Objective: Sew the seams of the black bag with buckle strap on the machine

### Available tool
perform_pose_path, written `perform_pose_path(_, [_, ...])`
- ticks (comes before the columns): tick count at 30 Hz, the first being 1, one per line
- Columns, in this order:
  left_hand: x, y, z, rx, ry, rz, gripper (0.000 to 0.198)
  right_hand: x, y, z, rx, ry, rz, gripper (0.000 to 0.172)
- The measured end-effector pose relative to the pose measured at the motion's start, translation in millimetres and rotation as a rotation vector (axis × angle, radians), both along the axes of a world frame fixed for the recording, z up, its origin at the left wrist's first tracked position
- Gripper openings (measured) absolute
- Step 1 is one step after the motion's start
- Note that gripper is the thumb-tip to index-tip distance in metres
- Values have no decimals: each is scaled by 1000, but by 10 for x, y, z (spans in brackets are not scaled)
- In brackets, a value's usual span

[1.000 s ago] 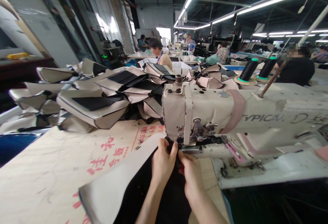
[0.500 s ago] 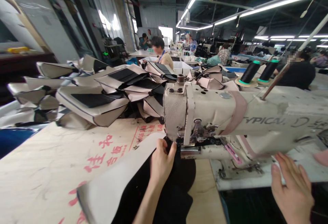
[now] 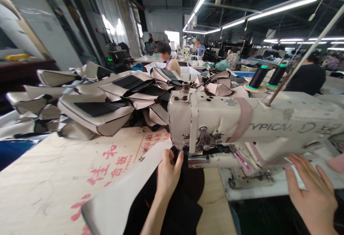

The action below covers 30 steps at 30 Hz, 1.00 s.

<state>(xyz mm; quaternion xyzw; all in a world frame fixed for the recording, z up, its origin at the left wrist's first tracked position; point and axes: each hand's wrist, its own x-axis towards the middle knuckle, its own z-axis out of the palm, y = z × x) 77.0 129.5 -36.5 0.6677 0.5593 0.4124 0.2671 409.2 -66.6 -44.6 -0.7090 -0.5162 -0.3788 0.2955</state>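
A beige industrial sewing machine (image 3: 242, 123) stands in front of me. My left hand (image 3: 168, 172) pinches the black fabric (image 3: 185, 199) right at the machine's needle area, fingers closed on the cloth. A cream leather-like panel (image 3: 120, 195) joined to the black fabric lies to the left over the plywood. My right hand (image 3: 313, 193) hovers with spread fingers, holding nothing, beside the machine's white bed (image 3: 258, 188) at the lower right, below the arm.
A heap of finished cream and black covers (image 3: 96, 102) is piled at the back of the plywood table (image 3: 53, 170) printed with red characters. Two black thread cones (image 3: 264, 77) stand behind the machine. Other people sit at tables farther back.
My right hand left the fabric at the needle and swung out to the right of the machine bed, fingers spread. My left hand stayed on the black fabric.
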Motion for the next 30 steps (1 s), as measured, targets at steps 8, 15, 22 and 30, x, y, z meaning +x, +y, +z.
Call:
perform_pose_path(8, [24, 129, -10, -5, 29, 9, 20, -61, 33, -6, 5, 0, -32, 42])
perform_pose_path(15, [21, 263, -29, -16, 10, -31, 17, -77, 19, 11, -34, 28, -22, 44])
perform_pose_path(22, [-4, 282, -57, -35, 0, -51, 17, -21, -13, -44, -66, 33, -14, 48])
perform_pose_path(30, [-15, 275, -82, -43, -20, -87, 17, -34, 19, -32, -69, 89, -6, 49])
